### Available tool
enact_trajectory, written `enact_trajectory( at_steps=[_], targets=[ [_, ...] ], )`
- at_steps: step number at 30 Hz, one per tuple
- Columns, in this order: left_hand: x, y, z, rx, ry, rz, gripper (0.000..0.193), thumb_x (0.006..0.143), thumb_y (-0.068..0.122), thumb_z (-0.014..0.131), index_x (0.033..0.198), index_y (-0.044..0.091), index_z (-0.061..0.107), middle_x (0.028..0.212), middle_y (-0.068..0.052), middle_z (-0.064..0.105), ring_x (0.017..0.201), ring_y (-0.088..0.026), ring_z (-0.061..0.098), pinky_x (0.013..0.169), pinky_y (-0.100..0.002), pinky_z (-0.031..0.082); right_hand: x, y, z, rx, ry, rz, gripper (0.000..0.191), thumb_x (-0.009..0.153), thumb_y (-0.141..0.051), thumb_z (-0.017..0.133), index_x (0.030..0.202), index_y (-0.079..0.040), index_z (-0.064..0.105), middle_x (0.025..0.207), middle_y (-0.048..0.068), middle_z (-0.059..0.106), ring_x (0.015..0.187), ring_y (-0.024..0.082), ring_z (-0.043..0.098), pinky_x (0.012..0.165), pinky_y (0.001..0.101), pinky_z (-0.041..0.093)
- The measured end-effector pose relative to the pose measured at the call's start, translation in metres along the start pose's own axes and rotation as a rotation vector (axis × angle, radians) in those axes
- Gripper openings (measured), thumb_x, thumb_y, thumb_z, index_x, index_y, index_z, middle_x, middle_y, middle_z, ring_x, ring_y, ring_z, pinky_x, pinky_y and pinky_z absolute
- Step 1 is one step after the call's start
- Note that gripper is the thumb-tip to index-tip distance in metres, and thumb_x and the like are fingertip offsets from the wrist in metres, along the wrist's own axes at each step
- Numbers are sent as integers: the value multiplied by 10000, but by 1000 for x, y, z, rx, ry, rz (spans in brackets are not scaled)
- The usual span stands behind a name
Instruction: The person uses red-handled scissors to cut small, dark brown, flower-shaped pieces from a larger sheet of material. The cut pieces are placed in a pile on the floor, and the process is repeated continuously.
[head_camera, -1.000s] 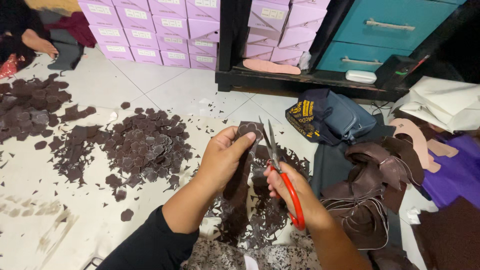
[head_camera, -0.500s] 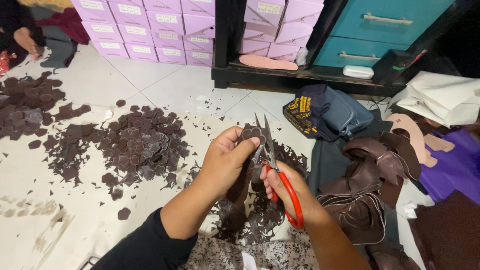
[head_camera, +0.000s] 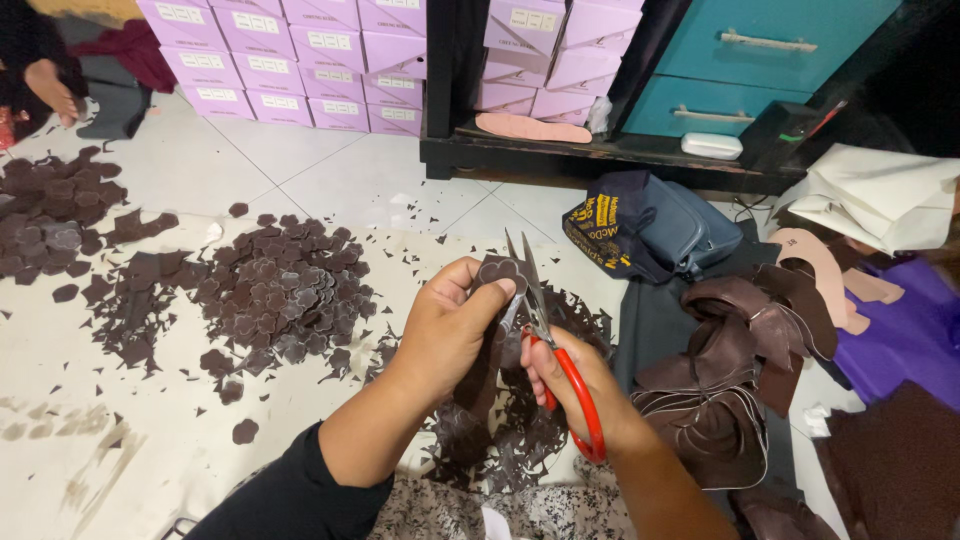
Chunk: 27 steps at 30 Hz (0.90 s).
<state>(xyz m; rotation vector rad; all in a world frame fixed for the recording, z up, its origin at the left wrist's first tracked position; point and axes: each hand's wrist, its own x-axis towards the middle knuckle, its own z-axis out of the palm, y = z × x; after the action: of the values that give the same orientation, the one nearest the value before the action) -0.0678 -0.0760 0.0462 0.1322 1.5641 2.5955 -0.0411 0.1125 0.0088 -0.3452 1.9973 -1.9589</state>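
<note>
Pale floor tiles (head_camera: 330, 185) lie open ahead; left hand (head_camera: 450, 335) pinches a brown leather piece (head_camera: 497, 272), right hand (head_camera: 570, 375) grips red-handled scissors (head_camera: 560, 370).

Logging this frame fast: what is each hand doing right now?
Left hand: closed on a dark brown cut-out.
Right hand: closed on red-handled scissors.
</note>
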Motion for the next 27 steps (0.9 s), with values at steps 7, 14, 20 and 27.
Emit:
enact_trajectory(
  at_steps=[7, 14, 20, 27],
  targets=[
    [2, 0, 0, -33, 7, 0, 74, 969, 86, 626, 965, 14, 637, 837, -45, 722, 695, -73, 636, 650, -239, 537, -1, -3, 3, 2, 12, 4, 390, 1038, -415, 487, 936, -53, 588, 755, 1, 516, 637, 89, 487, 546, 232, 433],
    [5, -2, -5, -25, -16, 19, 65, 966, 75, 627, 951, 16, 650, 846, -33, 713, 710, -64, 631, 655, -236, 536, -1, -7, 0, 43, 3, 81, 388, 1014, -441, 522, 912, -70, 568, 710, -16, 475, 593, 71, 444, 502, 222, 384],
    [10, -6, -13, -14, -32, 17, 57, 954, 60, 633, 934, 12, 655, 837, -35, 711, 705, -67, 633, 650, -236, 542, 1, -10, -6, -81, -51, -2, 447, 1021, -492, 517, 858, -77, 544, 664, -46, 459, 534, 55, 445, 472, 221, 377],
    [12, -10, -21, 55, -43, 18, 63, 952, 68, 645, 923, 12, 651, 831, -31, 711, 701, -65, 633, 640, -233, 535, 0, -10, -15, -139, -63, 58, 434, 1016, -473, 525, 828, -83, 546, 570, -52, 435, 481, 63, 385, 446, 236, 325]
  ],
)
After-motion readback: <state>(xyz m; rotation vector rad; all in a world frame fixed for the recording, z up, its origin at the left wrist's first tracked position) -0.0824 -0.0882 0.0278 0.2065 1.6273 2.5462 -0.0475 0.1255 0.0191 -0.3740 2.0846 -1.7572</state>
